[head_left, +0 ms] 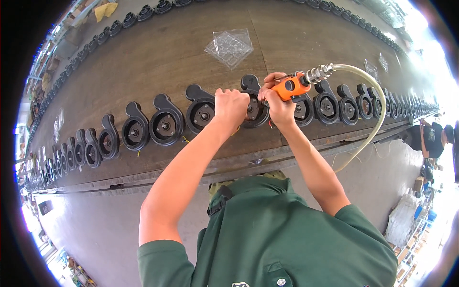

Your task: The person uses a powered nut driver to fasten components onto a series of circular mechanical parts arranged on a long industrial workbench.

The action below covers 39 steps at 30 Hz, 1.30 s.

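Observation:
My right hand point(280, 105) is wrapped round an orange air tool point(290, 88), its metal fitting joined to a clear hose point(381, 103). The tool is held over the right side of a round black housing point(258, 111) with a short arm at its top. My left hand point(231, 109) is closed at the left rim of the same housing. Its fingertips are hidden, so I cannot tell what they pinch. Left of that hand lies another black housing point(195, 115) with a metal hub in its middle.
Several like housings run in a curved row along the near edge of the dark table point(158, 57), with another row at its far edge. Clear plastic trays point(230, 48) lie beyond my hands. The hose loops down on the right. Another person point(432, 138) stands far right.

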### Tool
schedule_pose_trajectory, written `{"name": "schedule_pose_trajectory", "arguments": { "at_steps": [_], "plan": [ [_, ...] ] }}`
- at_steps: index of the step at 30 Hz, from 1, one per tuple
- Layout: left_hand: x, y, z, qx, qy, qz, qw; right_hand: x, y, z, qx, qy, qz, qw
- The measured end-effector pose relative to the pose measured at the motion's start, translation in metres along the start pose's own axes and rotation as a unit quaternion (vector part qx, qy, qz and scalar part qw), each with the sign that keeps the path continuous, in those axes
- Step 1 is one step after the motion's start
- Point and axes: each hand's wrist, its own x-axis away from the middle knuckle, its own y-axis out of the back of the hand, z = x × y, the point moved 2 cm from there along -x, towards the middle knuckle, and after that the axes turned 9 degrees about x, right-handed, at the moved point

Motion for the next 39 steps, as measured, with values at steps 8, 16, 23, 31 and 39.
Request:
{"name": "schedule_pose_trajectory", "arguments": {
  "at_steps": [8,16,23,31,39],
  "plan": [
    [-0.002,0.001,-0.001,0.01,0.005,-0.019,1.0,0.019,0.006,-0.006,-0.031,-0.038,-0.004,0.999],
    [-0.001,0.0,0.001,0.019,-0.002,-0.036,0.999,0.021,0.008,-0.02,-0.014,-0.039,0.014,0.999],
    [-0.001,0.009,-0.002,0.025,0.013,0.0,1.0,0.022,0.009,-0.018,-0.015,-0.038,0.025,0.999],
    [-0.001,0.008,-0.001,0.028,0.016,0.003,0.999,0.022,0.006,-0.018,-0.015,-0.031,0.038,0.999],
    [-0.001,0.003,0.002,0.034,0.013,-0.021,0.999,0.025,0.004,-0.017,0.02,-0.036,0.063,0.997]
  ]
}}
